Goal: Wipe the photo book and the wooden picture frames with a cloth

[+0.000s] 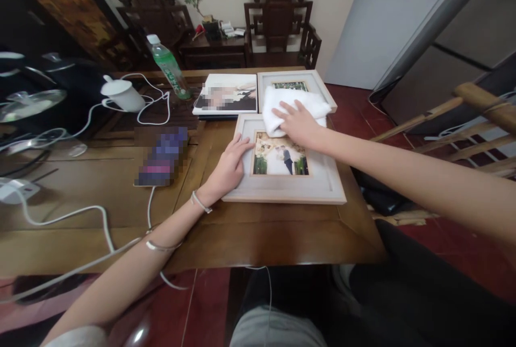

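Observation:
A light wooden picture frame (282, 188) with a small photo (281, 156) in its middle lies flat near the table's front edge. My left hand (230, 168) rests on its left side, fingers stretched out over the border. On a folded white cloth (302, 102) lies my right hand (300, 125), fingers spread and pressing it down. The cloth lies over the far part of this frame and the near part of a second picture frame (322, 86) behind it. Part of the second frame's photo is hidden under the cloth.
A photo album (237, 98) lies left of the second frame. Further left are a green-labelled bottle (169, 67), a white lidded cup (123, 94), a phone (163, 156) on a charging cable, and loose white cables (80, 217). A wooden chair (484, 105) stands at the right.

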The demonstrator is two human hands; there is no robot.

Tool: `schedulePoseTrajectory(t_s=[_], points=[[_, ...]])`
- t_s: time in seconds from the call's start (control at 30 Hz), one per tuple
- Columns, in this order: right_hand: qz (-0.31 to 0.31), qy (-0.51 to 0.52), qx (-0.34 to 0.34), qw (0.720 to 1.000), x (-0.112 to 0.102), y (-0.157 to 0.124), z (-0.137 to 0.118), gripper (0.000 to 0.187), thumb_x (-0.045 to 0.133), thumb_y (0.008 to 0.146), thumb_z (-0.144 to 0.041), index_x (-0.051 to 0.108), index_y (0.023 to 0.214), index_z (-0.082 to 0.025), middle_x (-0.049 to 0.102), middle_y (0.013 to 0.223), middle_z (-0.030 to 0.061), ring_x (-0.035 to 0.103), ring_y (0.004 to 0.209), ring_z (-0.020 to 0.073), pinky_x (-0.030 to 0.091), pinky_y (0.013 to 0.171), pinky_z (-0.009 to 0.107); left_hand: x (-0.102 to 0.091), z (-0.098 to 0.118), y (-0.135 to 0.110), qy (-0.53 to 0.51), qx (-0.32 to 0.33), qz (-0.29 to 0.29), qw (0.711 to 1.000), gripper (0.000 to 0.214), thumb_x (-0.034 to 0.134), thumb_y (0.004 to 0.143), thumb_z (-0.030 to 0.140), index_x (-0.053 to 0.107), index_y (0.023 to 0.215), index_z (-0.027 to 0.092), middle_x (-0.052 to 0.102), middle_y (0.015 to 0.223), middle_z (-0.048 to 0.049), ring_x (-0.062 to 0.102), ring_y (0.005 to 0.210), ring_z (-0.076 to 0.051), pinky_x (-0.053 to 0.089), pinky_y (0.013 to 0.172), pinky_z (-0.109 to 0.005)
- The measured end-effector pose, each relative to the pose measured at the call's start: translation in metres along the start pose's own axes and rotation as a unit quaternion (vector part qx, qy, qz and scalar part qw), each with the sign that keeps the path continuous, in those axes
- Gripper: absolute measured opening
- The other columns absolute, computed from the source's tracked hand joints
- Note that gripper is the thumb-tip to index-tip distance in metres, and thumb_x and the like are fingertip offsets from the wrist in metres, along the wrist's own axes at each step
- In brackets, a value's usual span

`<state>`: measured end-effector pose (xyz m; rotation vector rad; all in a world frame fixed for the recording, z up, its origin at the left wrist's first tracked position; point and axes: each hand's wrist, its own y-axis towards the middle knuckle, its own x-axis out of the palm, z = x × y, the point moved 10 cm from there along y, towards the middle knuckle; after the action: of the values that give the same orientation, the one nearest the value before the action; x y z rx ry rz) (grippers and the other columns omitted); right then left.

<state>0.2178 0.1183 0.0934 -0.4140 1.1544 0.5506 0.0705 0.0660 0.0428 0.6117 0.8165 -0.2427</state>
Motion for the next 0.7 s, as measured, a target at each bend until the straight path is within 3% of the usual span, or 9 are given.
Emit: schedulePoseTrajectory(t_s=[0.13,0.23,0.37,0.5,0.6,0.7], points=[[-0.041,-0.047,0.037,0.997,0.016,-0.044,0.037,0.040,0.049,0.093,0.001,0.081,0.113,-0.011,0.046,0.165,0.0172,0.041,0.153,0.0415,0.038,0.119,0.063,0.001,-0.001,0.000,0.004,-0.005,0.008,1.000,0.056,0.046,0.087,0.003,0.065,0.138,0.018,0.063,0.152,-0.0113,0.041,0.156,-0.032,0.034,0.129,-0.061],[-0.064,-0.084,0.060,0.993,0.021,-0.074,0.039,0.040,0.050,0.092,0.001,0.082,0.110,-0.012,0.049,0.162,0.0196,0.046,0.149,0.0436,0.042,0.113,0.062,0.000,0.000,-0.001,-0.002,-0.007,0.010,1.000,0.056,0.046,0.086,0.002,0.065,0.137,0.017,0.063,0.152,-0.0118,0.041,0.156,-0.032,0.034,0.129,-0.060],[-0.095,-0.072,0.036,0.992,0.010,-0.109,0.003,0.033,0.054,0.094,-0.004,0.084,0.105,-0.013,0.053,0.159,0.0211,0.048,0.147,0.0410,0.044,0.114,0.056,-0.003,0.001,-0.001,-0.002,-0.005,0.015,1.000,0.056,0.045,0.086,0.002,0.066,0.135,0.018,0.065,0.150,-0.0103,0.041,0.156,-0.031,0.036,0.129,-0.059],[-0.138,-0.003,-0.018,0.990,-0.011,-0.146,-0.038,0.029,0.065,0.082,-0.005,0.084,0.102,-0.015,0.060,0.153,0.0197,0.055,0.142,0.0399,0.050,0.111,0.055,-0.003,0.001,-0.001,0.011,-0.005,0.014,1.000,0.056,0.045,0.086,0.002,0.065,0.135,0.018,0.064,0.150,-0.0104,0.041,0.156,-0.031,0.037,0.128,-0.060],[-0.145,0.095,-0.076,0.982,-0.025,-0.166,-0.067,0.039,0.063,0.078,-0.004,0.082,0.108,-0.019,0.065,0.149,0.0137,0.060,0.137,0.0344,0.054,0.110,0.049,-0.002,0.001,-0.001,0.017,-0.007,0.010,1.000,0.056,0.045,0.086,0.003,0.065,0.136,0.016,0.062,0.153,-0.0128,0.041,0.156,-0.032,0.035,0.128,-0.061],[-0.109,0.180,-0.083,0.974,-0.038,-0.164,-0.075,0.055,0.054,0.078,0.003,0.080,0.118,-0.024,0.064,0.152,0.0075,0.064,0.134,0.0292,0.057,0.107,0.041,-0.001,0.002,-0.001,0.019,-0.009,0.012,1.000,0.056,0.045,0.086,0.003,0.065,0.137,0.015,0.062,0.153,-0.0139,0.042,0.155,-0.032,0.035,0.129,-0.060]])
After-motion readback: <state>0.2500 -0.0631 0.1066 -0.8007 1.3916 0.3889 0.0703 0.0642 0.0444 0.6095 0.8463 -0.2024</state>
